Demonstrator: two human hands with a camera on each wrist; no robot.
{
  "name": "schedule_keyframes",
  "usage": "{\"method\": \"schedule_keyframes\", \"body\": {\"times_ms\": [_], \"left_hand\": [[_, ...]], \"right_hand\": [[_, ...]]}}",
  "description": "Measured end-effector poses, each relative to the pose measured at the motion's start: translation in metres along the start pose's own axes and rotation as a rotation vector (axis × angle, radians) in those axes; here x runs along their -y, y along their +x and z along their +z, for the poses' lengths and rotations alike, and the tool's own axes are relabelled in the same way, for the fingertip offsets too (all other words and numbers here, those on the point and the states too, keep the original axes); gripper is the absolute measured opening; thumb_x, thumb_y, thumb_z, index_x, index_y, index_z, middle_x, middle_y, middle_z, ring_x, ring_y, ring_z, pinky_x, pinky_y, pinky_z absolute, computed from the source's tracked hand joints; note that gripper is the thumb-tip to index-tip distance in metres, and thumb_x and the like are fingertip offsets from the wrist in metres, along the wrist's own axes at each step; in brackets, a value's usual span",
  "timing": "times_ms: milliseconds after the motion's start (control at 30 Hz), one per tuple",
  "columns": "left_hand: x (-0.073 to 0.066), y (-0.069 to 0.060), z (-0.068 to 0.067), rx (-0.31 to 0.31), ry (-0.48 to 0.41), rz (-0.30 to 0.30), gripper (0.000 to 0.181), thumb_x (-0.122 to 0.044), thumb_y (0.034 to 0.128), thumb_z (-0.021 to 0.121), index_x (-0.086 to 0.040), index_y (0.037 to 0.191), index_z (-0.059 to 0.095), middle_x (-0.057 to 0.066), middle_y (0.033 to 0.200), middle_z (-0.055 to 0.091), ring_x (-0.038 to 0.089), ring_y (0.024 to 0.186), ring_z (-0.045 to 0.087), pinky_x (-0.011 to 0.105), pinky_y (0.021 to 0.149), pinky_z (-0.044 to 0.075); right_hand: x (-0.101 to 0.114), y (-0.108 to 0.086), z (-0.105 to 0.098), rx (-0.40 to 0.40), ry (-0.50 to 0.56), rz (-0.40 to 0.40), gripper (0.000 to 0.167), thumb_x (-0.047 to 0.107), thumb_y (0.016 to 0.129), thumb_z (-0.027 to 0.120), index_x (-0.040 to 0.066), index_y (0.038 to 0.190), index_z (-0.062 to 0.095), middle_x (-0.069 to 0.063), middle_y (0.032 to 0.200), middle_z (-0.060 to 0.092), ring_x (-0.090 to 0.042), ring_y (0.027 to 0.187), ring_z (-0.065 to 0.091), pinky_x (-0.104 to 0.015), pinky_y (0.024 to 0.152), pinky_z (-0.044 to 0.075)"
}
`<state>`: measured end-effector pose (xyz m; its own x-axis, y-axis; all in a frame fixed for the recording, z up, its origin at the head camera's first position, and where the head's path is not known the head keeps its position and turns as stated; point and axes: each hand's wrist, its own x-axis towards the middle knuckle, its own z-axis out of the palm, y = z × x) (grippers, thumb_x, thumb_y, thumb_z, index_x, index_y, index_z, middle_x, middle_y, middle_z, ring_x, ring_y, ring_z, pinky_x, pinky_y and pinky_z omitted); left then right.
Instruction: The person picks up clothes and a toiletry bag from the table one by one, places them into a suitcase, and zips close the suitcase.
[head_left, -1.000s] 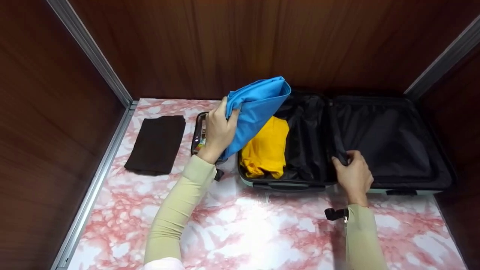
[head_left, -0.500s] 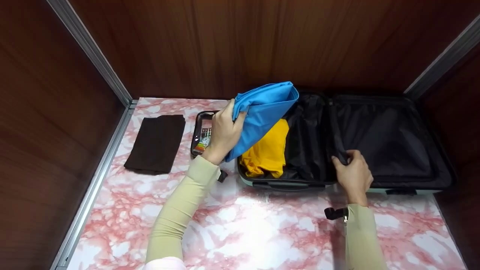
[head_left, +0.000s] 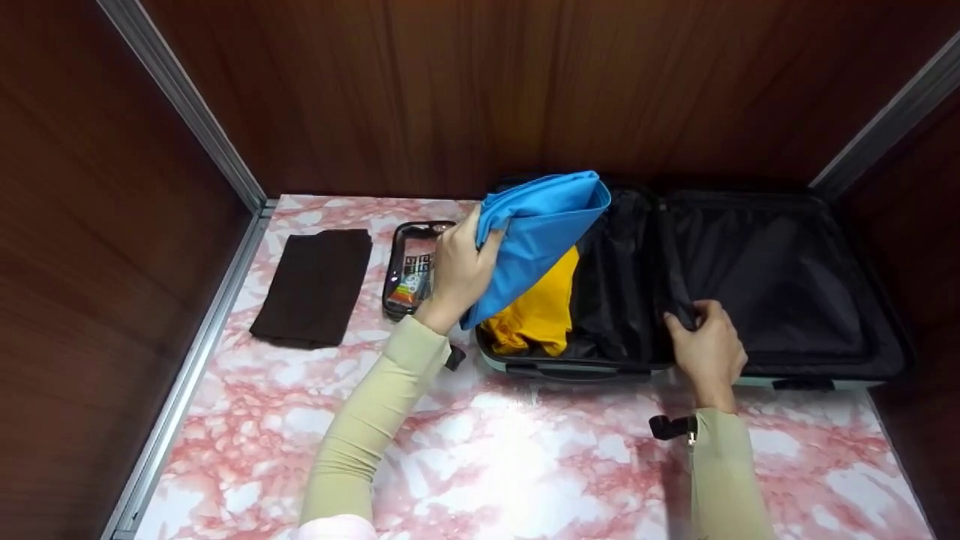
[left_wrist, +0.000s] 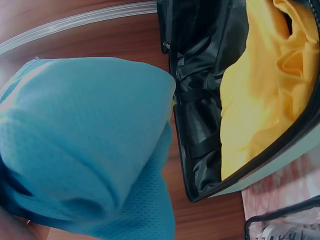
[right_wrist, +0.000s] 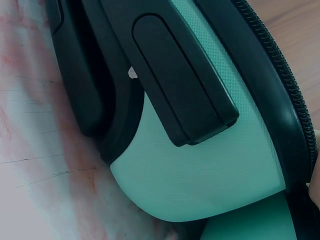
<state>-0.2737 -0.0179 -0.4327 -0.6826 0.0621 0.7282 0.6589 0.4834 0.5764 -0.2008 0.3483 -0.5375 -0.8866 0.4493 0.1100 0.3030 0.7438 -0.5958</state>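
My left hand (head_left: 461, 266) grips a folded blue mesh-fabric garment (head_left: 544, 232) by its left edge, raised above the left half of an open suitcase (head_left: 577, 375). Beneath it a yellow garment (head_left: 544, 300) lies in that half, partly covered by the blue one in the head view. At the suitcase's hinge side my right hand (head_left: 709, 349) pinches the front end of a black lining flap (head_left: 675, 277). From the left wrist, the blue garment (left_wrist: 100, 115) fills the left side, apart from the yellow garment (left_wrist: 265, 110). The right wrist view shows mostly the mint-green shell (right_wrist: 200, 180).
A clear pouch (head_left: 411, 281) with black edging lies left of the suitcase, partly behind my left hand. Farther left is a folded dark brown cloth (head_left: 313, 289). Wood-look panels (head_left: 480, 97) enclose the pink-and-white marbled surface (head_left: 525, 465) at the back and sides.
My left hand has carried the blue garment a little right and downward, farther over the suitcase, uncovering more of the clear pouch. The right hand stays on the flap.
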Motion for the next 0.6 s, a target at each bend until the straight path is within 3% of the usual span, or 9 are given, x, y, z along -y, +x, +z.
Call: {"method": "schedule_keyframes", "body": {"times_ms": [600], "left_hand": [[-0.004, -0.012, 0.019, 0.039, 0.043, -0.007, 0.034, -0.023, 0.1005, 0.066, 0.005, 0.119, 0.068, 0.017, 0.104, 0.074, 0.035, 0.092, 0.071, 0.046, 0.076, 0.056]], "right_hand": [[-0.001, 0.001, 0.001, 0.001, 0.008, -0.006, 0.062, 0.056, 0.094, 0.063, 0.010, 0.135, 0.059, -0.014, 0.112, 0.062, -0.039, 0.102, 0.059, -0.058, 0.088, 0.042]]}}
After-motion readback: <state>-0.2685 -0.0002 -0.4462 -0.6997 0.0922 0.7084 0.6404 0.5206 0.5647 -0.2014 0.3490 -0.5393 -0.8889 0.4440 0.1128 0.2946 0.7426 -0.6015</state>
